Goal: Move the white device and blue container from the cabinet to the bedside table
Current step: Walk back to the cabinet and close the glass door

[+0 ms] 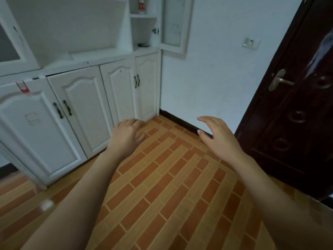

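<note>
A white cabinet (75, 109) runs along the left wall, its lower doors shut. At its far end an upper glass door (173, 24) stands swung open, showing shelves (143, 16). A white bottle with a red label (141, 5) stands on the upper shelf, and a small dark object (143, 45) lies on the lower one. I see no white device, blue container or bedside table. My left hand (127, 134) and my right hand (219, 137) are stretched out over the floor, both holding nothing, fingers apart.
The floor (171, 186) is laid in orange and tan brick-pattern tiles. A dark brown door (292, 109) with a brass handle (278, 80) stands at the right. A wall switch (251, 43) sits on the white wall. A red tag (22, 87) hangs from the cabinet counter's edge.
</note>
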A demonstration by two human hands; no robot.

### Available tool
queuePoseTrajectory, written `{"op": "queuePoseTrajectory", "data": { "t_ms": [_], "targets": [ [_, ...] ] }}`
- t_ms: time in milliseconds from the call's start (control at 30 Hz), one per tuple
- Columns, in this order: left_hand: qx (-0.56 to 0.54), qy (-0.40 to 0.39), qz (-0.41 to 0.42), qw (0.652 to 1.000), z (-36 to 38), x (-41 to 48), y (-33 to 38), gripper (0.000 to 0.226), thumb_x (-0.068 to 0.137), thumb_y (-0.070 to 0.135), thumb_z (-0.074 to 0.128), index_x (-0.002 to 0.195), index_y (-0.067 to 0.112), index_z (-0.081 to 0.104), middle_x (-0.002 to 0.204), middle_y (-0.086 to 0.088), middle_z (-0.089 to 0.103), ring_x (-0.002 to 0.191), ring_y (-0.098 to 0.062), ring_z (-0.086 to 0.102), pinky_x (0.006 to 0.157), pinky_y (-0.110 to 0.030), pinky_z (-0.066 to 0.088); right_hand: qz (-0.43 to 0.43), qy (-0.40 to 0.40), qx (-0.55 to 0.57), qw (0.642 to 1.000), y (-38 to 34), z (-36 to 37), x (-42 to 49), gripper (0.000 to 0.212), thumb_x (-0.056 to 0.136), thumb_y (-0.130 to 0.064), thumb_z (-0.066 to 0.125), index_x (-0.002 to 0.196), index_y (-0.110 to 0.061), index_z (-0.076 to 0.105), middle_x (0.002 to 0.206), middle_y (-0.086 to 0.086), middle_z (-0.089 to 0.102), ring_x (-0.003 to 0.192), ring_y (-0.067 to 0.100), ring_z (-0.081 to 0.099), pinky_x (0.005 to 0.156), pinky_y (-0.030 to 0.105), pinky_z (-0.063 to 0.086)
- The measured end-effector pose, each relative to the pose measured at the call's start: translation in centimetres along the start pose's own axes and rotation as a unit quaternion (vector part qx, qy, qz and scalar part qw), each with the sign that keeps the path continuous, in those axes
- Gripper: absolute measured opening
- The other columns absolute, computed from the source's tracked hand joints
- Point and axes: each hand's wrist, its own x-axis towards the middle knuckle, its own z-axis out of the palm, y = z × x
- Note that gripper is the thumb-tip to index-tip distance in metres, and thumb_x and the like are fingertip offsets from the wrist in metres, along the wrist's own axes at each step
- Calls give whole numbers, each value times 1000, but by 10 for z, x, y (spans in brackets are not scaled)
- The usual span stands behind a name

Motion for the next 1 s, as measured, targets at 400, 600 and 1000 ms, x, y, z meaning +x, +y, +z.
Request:
{"op": "queuePoseTrajectory", "data": {
  "t_ms": [400, 600, 1000],
  "targets": [
    [-5, 11, -12, 1000, 62, 149, -40, 35, 90, 33, 49, 122, 18, 51, 125, -8, 57, 114, -28, 50, 97, -43, 36, 6, 11, -24, 1000, 71, 39, 131, 38, 93, -27, 46, 131, -20, 44, 137, -3, 48, 131, 13, 34, 102, 25, 26],
    [2, 0, 8, 1000, 82, 252, -69, 38, 91, 33, 47, 125, 17, 48, 129, -9, 54, 119, -29, 46, 99, -43, 33, 19, 29, -26, 999, 96, 50, 227, 38, 94, -26, 45, 132, -20, 44, 139, -2, 47, 132, 14, 33, 102, 22, 24],
    [5, -25, 18, 1000, 143, 403, -94, 37, 92, 35, 44, 123, 18, 50, 128, -8, 55, 118, -27, 48, 99, -43, 34, 41, 30, 3, 999, 185, 90, 372, 36, 95, -26, 41, 131, -21, 45, 138, -1, 48, 130, 15, 38, 104, 29, 30]
  ]
}}
